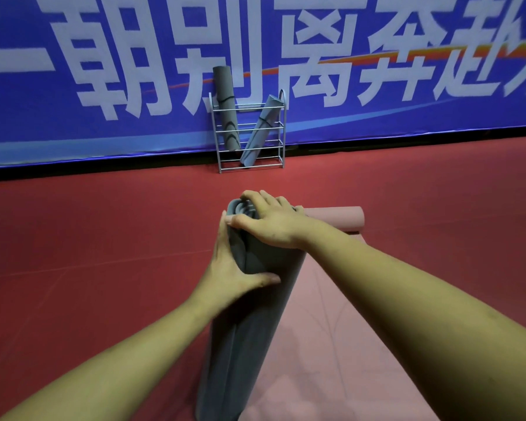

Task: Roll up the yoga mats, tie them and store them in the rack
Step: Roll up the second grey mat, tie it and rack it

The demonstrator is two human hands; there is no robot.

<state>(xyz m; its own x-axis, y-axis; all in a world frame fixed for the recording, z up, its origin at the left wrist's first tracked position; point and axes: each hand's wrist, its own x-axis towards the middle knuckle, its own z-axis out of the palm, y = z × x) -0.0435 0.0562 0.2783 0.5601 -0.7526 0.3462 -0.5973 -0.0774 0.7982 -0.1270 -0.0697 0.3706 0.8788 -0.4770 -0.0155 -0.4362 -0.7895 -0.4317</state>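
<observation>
A blue banner (73,132) spans the wall above the red floor (88,253). A pink mat (331,344) lies spread on the floor, its far end rolled. Over it I hold the grey rolled mat (255,329), leaning away from me. The rack (281,141) by the banner holds two grey rolls (225,110). My left grip (231,268) clasps the mat's upper side, and my right grip (271,220) curls over its top end.

Sports hall: red court floor (104,238), blue banner (73,132), wire mat rack (249,147).
</observation>
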